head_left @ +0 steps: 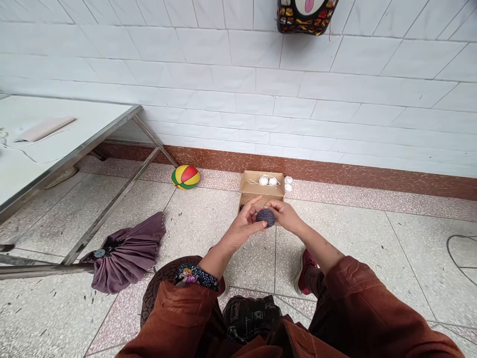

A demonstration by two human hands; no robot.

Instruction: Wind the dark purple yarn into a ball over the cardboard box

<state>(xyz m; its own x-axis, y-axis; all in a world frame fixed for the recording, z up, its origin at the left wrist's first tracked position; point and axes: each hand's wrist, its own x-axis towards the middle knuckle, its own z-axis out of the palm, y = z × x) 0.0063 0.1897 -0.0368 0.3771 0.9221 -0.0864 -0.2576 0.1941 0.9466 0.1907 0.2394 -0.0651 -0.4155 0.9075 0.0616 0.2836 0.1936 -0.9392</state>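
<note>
A small dark grey ball of yarn is between my two hands, above an open cardboard box on the floor. My left hand holds the ball from the left, thumb along its lower side and index finger stretched out above. The fingers of my right hand are pinched at the ball's upper right edge, apparently on its yarn. White yarn balls lie in the box's raised lid, and more white balls sit just right of it. My hands partly hide the box's lower part.
A metal-framed table stands on the left, with a bunched purple cloth or umbrella by its leg. A colourful ball rests near the tiled wall. A cable lies at far right.
</note>
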